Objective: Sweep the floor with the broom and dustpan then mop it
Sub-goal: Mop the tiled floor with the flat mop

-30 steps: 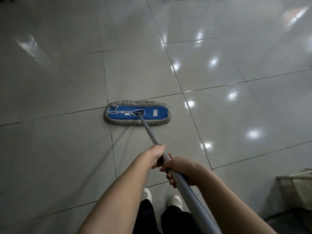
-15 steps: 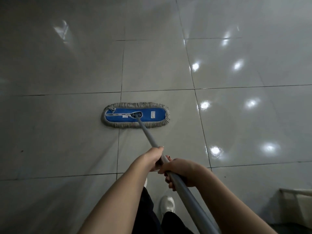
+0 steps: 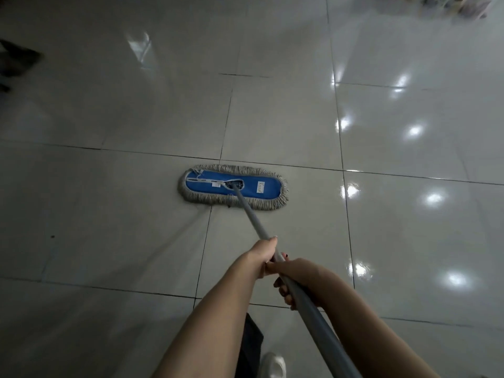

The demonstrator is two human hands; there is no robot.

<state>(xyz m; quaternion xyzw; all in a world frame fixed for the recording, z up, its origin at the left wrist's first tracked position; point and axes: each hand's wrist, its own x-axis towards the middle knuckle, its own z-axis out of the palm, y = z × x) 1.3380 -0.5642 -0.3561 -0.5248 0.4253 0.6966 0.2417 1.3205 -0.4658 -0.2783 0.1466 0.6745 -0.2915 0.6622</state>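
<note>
Mop (image 3: 261, 186) on floor (image 3: 109, 214), held: L grip (image 3: 264, 253), R grip (image 3: 298, 276).

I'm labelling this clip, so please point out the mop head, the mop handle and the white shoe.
mop head (image 3: 251, 188), head view: blue cloth right of the handle joint.
mop handle (image 3: 255, 216), head view: bare grey shaft just behind the head.
white shoe (image 3: 274, 364), head view: its toe.

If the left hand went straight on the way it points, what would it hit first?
The left hand grips the grey handle and points along it. Ahead the handle looks bare, so it would probably first meet the blue mop head lying on the tiled floor.
</note>
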